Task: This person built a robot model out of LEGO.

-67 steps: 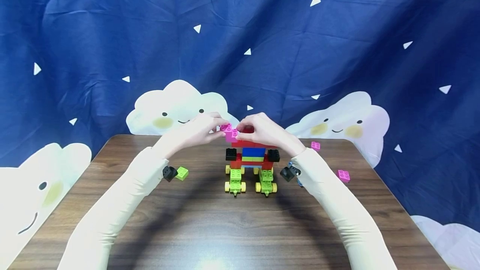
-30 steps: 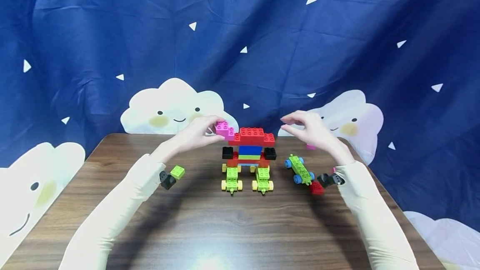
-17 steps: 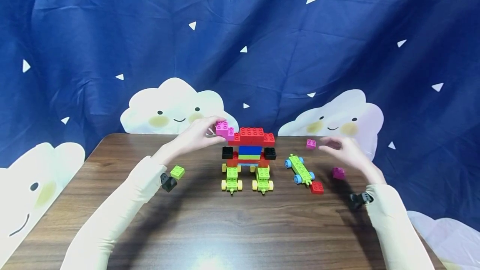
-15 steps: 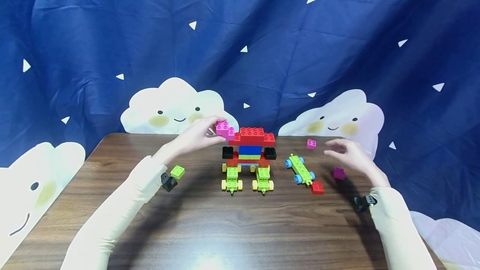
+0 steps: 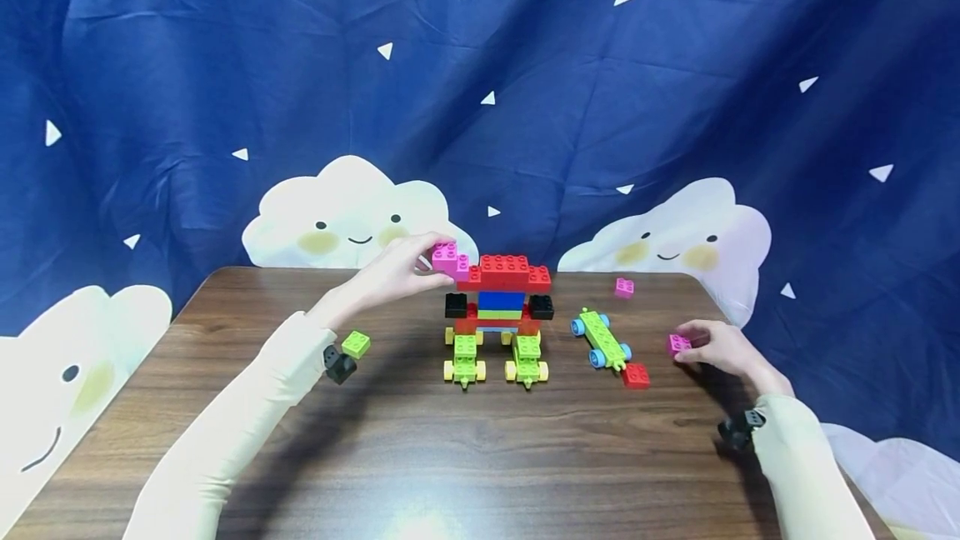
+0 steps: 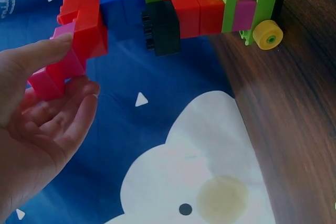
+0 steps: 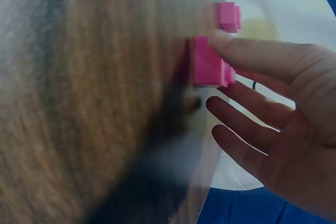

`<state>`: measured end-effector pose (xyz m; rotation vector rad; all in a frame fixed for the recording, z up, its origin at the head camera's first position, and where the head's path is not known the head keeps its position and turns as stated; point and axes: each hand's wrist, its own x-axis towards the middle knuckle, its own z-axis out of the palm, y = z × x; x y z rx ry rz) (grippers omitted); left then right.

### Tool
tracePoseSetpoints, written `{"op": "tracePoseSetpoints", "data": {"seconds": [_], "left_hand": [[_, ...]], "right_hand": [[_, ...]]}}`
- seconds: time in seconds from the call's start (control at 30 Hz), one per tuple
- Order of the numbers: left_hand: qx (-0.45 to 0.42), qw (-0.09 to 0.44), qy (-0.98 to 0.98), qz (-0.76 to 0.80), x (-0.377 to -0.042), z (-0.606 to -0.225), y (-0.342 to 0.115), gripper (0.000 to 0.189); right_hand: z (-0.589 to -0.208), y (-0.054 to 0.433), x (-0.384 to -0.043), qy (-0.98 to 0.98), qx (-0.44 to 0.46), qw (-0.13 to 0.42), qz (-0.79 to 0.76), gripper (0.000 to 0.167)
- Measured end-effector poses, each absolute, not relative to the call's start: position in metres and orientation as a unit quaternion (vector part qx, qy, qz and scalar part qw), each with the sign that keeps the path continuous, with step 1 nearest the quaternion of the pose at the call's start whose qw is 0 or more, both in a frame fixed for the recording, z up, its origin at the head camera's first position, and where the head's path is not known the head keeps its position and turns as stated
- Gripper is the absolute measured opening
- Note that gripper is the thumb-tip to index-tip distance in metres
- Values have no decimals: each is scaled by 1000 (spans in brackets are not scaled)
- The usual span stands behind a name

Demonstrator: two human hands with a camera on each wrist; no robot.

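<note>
A figure of stacked toy building bricks [image 5: 501,304] stands on the table, red on top, blue and black in the middle, with green wheeled bases below. My left hand [image 5: 390,280] pinches the pink bricks [image 5: 446,260] at the upper left end of its red bricks; in the left wrist view, the thumb lies on one side and fingers on the other. At the right, my right hand [image 5: 726,350] pinches a pink brick [image 7: 208,62] at the table surface between thumb and index finger. The other right fingers are spread apart.
A second loose pink brick [image 5: 624,287] lies farther back. A green wheeled base with blue wheels [image 5: 600,338] and a red brick [image 5: 636,376] are right of the figure. Left of it lies a green brick [image 5: 356,344]. A blue curtain [image 5: 480,65] hangs behind the table [image 5: 480,457].
My right hand has left the pink bricks on the figure, moved right and come down to the loose pink brick. My left hand has kept its hold on the figure's pink bricks.
</note>
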<state>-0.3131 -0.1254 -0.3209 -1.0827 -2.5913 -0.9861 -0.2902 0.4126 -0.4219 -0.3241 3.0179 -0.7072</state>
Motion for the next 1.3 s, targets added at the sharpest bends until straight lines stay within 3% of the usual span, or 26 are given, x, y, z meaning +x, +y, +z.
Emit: {"op": "tracePoseSetpoints", "data": {"seconds": [0.53,1.07,1.3], "left_hand": [[-364,83,-870,-323,-313,-319,-124,56],[-354,65,-869,-340,-314,-319,-126,54],[-356,69,-869,-336,-313,-318,-126,54]], "right_hand": [[-423,409,-293,971,-122,-34,-204,34],[-368,349,-297,950,-200,-124,-204,31],[-347,323,-300,940,-237,-139,-202,30]]}}
